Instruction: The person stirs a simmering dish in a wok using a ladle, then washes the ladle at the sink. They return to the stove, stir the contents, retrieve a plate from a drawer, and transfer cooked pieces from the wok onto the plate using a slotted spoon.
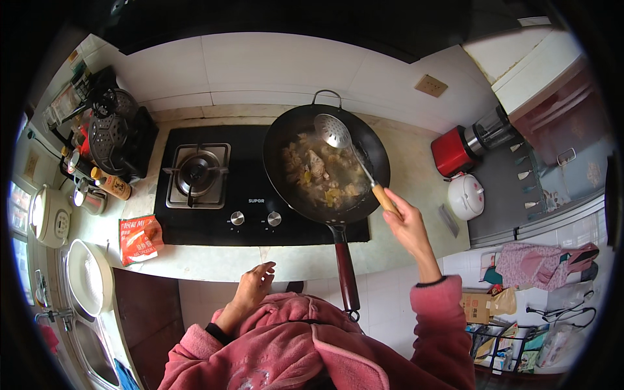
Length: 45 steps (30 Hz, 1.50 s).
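My right hand (pixel 408 224) grips the wooden handle of a slotted skimmer (pixel 333 130). The skimmer's perforated metal bowl is over the far part of a black wok (pixel 375 146), above the food. In the wok, pieces of meat (pixel 317 165), one of them larger, lie in a cloudy, steaming liquid with yellowish slices. The wok sits on the right side of a black gas hob (pixel 248 170), its dark red handle pointing towards me. My left hand (pixel 256 282) is by the counter's front edge, fingers loosely bent, holding nothing.
Left of the hob lie a red food packet (pixel 140 239) and a sauce bottle (pixel 111 183). A white basin (pixel 90 278) is by the sink (pixel 95 348). A red blender (pixel 454 151) and a white lidded pot (pixel 465 196) stand right. The range hood (pixel 263 19) overhangs the back.
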Each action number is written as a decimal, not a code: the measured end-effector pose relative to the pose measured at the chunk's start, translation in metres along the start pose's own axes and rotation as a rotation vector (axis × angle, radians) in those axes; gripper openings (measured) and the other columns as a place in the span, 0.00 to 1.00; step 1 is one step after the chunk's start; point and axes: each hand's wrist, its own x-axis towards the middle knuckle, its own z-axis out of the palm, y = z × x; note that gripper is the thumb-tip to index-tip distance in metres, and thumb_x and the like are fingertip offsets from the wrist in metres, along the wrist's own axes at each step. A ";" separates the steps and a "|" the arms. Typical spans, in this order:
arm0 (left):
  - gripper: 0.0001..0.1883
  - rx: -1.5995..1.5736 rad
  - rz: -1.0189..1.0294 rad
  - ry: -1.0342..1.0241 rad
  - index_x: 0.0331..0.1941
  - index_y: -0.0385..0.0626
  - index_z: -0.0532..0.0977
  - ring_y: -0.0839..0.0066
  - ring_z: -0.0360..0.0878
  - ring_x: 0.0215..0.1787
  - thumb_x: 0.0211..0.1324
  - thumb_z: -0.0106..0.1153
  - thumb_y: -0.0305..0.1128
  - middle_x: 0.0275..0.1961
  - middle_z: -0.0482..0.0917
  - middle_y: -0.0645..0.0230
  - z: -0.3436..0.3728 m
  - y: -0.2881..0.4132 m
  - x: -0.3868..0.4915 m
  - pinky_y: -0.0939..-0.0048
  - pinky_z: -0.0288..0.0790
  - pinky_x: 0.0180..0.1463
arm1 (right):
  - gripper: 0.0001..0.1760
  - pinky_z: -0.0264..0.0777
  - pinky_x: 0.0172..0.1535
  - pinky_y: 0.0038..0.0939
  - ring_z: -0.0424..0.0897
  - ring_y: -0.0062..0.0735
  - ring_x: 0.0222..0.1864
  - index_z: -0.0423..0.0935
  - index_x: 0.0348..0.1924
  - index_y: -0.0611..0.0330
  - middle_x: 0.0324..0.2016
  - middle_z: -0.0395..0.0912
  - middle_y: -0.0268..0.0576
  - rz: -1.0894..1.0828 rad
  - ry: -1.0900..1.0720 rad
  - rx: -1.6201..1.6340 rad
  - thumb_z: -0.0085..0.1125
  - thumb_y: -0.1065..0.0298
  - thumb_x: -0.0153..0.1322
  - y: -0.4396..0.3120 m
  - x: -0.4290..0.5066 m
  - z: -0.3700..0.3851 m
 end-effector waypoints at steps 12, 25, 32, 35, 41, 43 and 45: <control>0.17 0.005 -0.018 0.030 0.57 0.40 0.75 0.63 0.86 0.40 0.63 0.52 0.24 0.46 0.84 0.56 0.003 -0.004 -0.009 0.68 0.80 0.43 | 0.37 0.74 0.39 0.44 0.79 0.52 0.35 0.67 0.68 0.35 0.33 0.76 0.47 -0.410 -0.079 -0.733 0.60 0.77 0.68 -0.011 0.009 -0.003; 0.17 0.034 0.003 0.031 0.56 0.41 0.75 0.63 0.86 0.39 0.63 0.53 0.26 0.46 0.84 0.57 0.005 -0.004 -0.013 0.67 0.79 0.42 | 0.29 0.74 0.45 0.42 0.80 0.56 0.42 0.72 0.64 0.47 0.42 0.81 0.53 -0.369 0.059 -0.628 0.61 0.75 0.69 -0.027 0.006 -0.043; 0.17 0.049 0.020 0.025 0.56 0.42 0.75 0.63 0.86 0.38 0.64 0.53 0.26 0.45 0.85 0.58 0.008 0.000 -0.011 0.67 0.79 0.42 | 0.29 0.73 0.49 0.42 0.79 0.57 0.49 0.72 0.64 0.46 0.49 0.80 0.55 -0.345 0.067 -0.606 0.61 0.74 0.70 -0.001 0.043 -0.009; 0.17 0.054 0.014 0.037 0.56 0.41 0.75 0.63 0.85 0.38 0.64 0.53 0.26 0.45 0.85 0.58 0.005 0.000 -0.014 0.67 0.79 0.42 | 0.29 0.74 0.49 0.42 0.80 0.57 0.48 0.72 0.64 0.44 0.49 0.80 0.54 -0.286 -0.014 -0.688 0.61 0.74 0.69 -0.014 0.030 -0.005; 0.17 0.032 0.005 0.047 0.56 0.41 0.75 0.62 0.85 0.39 0.63 0.53 0.26 0.46 0.84 0.57 0.005 -0.003 -0.018 0.67 0.79 0.43 | 0.27 0.75 0.47 0.42 0.81 0.53 0.46 0.75 0.62 0.44 0.47 0.82 0.50 -0.377 -0.044 -0.579 0.61 0.73 0.69 -0.015 0.007 -0.035; 0.17 0.025 0.005 0.039 0.56 0.41 0.75 0.62 0.85 0.39 0.63 0.52 0.26 0.47 0.84 0.57 0.004 -0.001 -0.017 0.67 0.79 0.43 | 0.26 0.74 0.48 0.42 0.81 0.53 0.47 0.75 0.61 0.45 0.48 0.81 0.50 -0.363 -0.031 -0.524 0.61 0.73 0.69 -0.014 0.003 -0.045; 0.17 0.037 -0.006 0.025 0.57 0.41 0.74 0.62 0.85 0.40 0.63 0.52 0.25 0.47 0.84 0.57 0.004 0.000 -0.016 0.67 0.79 0.43 | 0.27 0.74 0.51 0.40 0.81 0.52 0.49 0.74 0.62 0.50 0.50 0.81 0.52 -0.347 0.017 -0.543 0.60 0.75 0.69 -0.016 0.003 -0.045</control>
